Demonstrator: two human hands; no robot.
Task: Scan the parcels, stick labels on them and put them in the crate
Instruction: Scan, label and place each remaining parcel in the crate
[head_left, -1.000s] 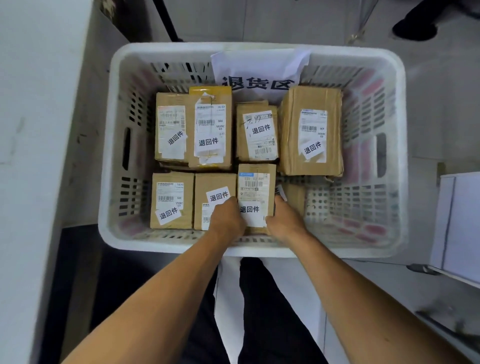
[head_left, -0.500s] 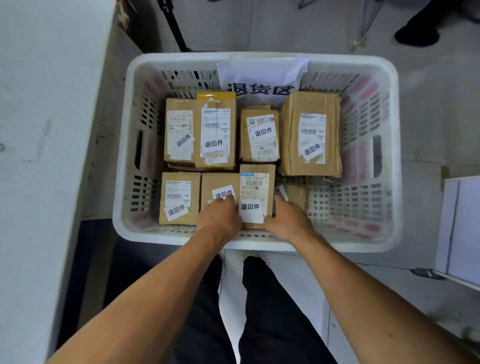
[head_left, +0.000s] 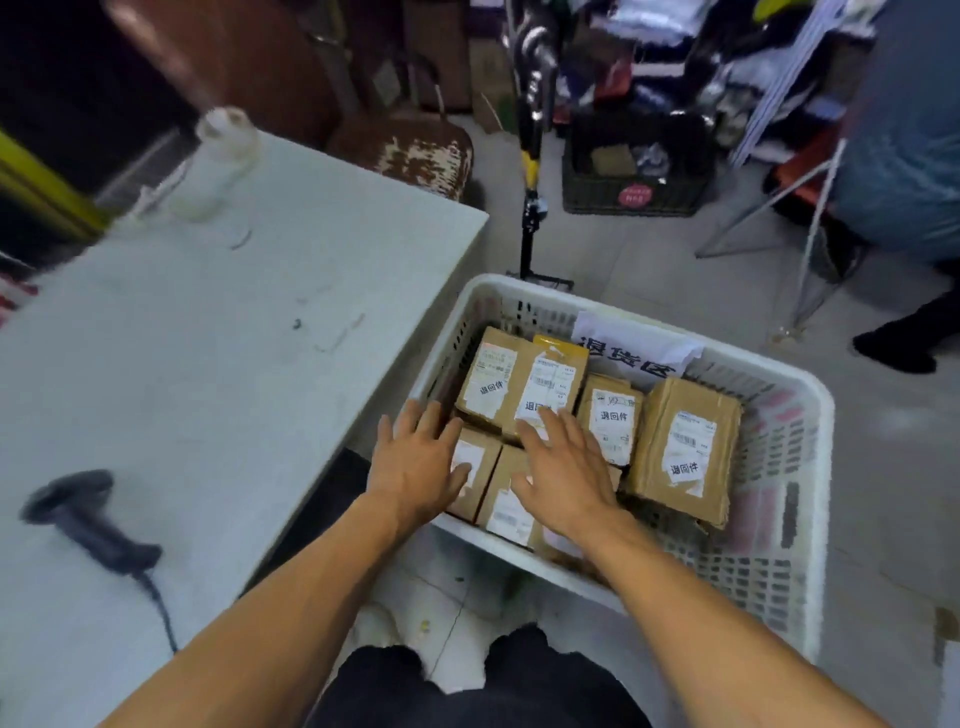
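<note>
Mostly brown, white-labelled parcels (head_left: 683, 447).

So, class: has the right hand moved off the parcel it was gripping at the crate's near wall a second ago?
Yes. The right hand has let go, fingers now spread flat, and moved away from the crate's near wall, over the parcels.
</note>
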